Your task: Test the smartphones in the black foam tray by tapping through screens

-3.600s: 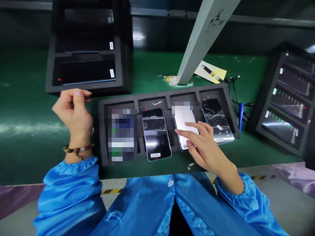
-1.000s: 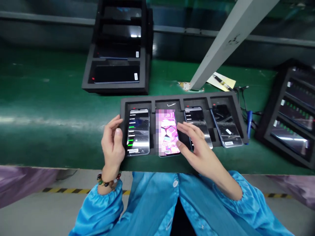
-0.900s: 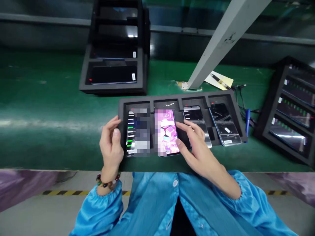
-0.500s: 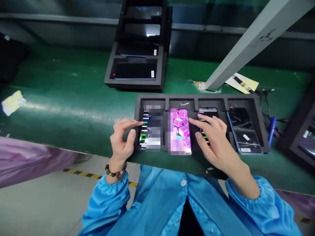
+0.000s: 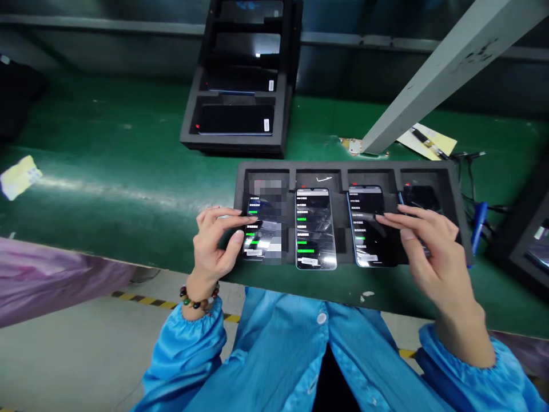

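A black foam tray (image 5: 283,171) lies on the green belt before me, with several phones lying side by side in its slots. My left hand (image 5: 213,243) hovers at the tray's left edge, fingers loosely apart, index finger tip on the leftmost phone (image 5: 262,226). The second phone (image 5: 315,229) shows a dark list with green bars. My right hand (image 5: 429,252) is open with fingers stretched, fingertips on the third phone (image 5: 369,226). It covers most of the fourth phone (image 5: 422,197). Neither hand holds anything.
A second black foam tray (image 5: 193,123) with dark phones stands at the back. A grey slanted post (image 5: 429,74) rises at the right, with a yellow note and pen (image 5: 426,140) behind it. Another tray (image 5: 525,252) sits far right. Yellow paper (image 5: 18,176) lies far left.
My right hand moved right from the second phone to the third and fourth. The second phone's screen changed from a pink picture to a dark list. My left hand stays at the leftmost phone.
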`<state>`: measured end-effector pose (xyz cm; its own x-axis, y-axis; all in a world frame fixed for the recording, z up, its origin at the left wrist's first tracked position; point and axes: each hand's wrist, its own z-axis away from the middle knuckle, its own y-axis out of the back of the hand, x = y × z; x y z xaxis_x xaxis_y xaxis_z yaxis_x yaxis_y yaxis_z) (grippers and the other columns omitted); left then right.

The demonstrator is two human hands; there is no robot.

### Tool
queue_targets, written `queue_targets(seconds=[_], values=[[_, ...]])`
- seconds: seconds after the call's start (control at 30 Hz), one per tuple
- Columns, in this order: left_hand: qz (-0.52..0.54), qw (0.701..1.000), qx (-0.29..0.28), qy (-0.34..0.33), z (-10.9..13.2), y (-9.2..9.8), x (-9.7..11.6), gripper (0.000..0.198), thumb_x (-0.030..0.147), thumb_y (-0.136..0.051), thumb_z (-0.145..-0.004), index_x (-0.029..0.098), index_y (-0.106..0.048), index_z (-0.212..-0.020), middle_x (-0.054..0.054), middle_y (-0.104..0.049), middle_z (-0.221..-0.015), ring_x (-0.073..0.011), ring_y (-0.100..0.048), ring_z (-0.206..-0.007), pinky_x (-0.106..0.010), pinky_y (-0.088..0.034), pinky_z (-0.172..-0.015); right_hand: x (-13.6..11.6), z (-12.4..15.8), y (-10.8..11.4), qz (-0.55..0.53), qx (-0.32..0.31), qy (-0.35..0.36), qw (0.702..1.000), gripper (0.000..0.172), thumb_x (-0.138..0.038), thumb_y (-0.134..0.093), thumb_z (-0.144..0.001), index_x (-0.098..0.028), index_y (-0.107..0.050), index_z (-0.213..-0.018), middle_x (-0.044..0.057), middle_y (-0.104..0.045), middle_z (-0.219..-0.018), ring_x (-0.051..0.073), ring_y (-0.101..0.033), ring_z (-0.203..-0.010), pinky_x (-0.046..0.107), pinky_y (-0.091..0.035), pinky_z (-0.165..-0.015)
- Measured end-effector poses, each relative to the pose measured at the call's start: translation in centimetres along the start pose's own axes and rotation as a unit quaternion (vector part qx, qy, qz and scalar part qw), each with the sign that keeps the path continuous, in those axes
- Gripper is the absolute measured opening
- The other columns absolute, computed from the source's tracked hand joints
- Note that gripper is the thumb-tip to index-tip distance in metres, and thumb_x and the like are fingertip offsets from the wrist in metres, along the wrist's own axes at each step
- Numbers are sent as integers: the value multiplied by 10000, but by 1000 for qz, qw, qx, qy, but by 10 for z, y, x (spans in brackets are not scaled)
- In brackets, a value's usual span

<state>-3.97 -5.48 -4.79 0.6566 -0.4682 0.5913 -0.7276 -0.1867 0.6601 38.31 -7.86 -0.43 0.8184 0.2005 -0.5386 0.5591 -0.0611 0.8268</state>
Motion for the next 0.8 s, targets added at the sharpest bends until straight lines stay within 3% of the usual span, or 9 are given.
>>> queue_targets(seconds=[0.17,0.57,0.8], values=[[-7,999,-35,-19,-3,1,1,205,302,-616,-1033,289,-809,-1101,-37,-844,-1022,-284,-750,-1090,-576,-399,-1187,16,15,6,18,-36,7,999,311,-321,-510,-1116,-339,-767,-1289,63,-762,-1302,334,-606,-1440,595,-376,-1205],[6,998,-54,-20,11,7,7,224,363,-642,-972,298,-842,-1052,-36,-835,-938,-291,-768,-1012,-583,-411,-1167,18,21,10,-5,-43,40,998,295,-278,-531,-1098,-337,-781,-1244,47,-779,-1275,316,-640,-1392,567,-387,-1195],[6,999,-50,-18,12,7,16,226,359,-637,-973,312,-834,-1072,-32,-829,-969,-278,-767,-1011,-574,-431,-1126,16,22,9,-6,-39,29,999,282,-319,-542,-1083,-372,-778,-1228,76,-768,-1297,404,-654,-1372,684,-402,-1173]])
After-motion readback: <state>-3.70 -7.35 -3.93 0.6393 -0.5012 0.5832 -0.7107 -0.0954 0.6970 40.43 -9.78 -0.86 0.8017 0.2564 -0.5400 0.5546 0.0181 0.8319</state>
